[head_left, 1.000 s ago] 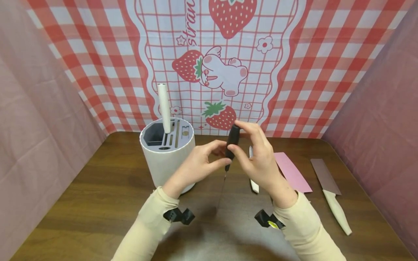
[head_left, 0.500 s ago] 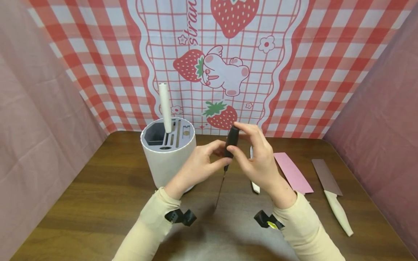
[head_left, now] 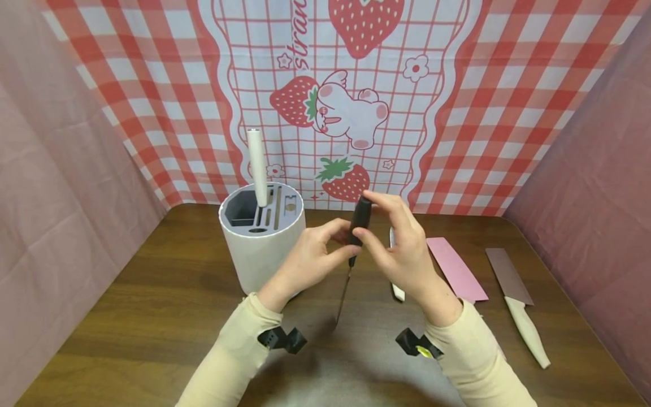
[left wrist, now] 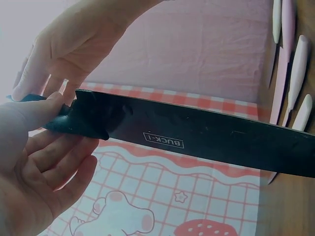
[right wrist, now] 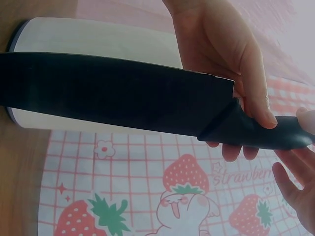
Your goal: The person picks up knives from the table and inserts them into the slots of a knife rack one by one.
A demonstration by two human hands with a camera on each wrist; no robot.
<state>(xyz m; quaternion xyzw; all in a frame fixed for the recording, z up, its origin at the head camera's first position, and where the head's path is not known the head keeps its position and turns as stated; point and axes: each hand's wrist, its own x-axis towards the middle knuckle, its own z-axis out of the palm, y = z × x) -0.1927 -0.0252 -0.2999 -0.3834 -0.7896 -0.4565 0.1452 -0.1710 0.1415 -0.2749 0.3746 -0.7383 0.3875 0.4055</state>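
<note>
A kitchen knife with a black handle [head_left: 361, 213] is held upright with its dark blade [left wrist: 197, 135] pointing down, its tip close to the table; whether it touches cannot be told. My left hand [head_left: 311, 251] pinches the lower handle beside the blade, thumb on the near side. Higher up, my right hand [head_left: 404, 243] holds the handle between thumb and fingers, one fingertip at its butt end. In the right wrist view the blade [right wrist: 113, 93] lies across the picture, broad side to the camera. A white knife block [head_left: 269, 260] stands just left of my left hand.
A white-handled piece [head_left: 257, 169] stands in the block's slotted top. Right of my hands, on the wooden table [head_left: 168, 316], lie a white-handled knife [head_left: 398, 292], a pink blade [head_left: 456, 268] and a cream-handled knife [head_left: 526, 333]. Checked strawberry cloth [head_left: 498, 113] hangs behind.
The knife has turned very slightly, so its blade edge shows more plainly in the head view. Both hands keep the same hold and place. The view has shifted a little.
</note>
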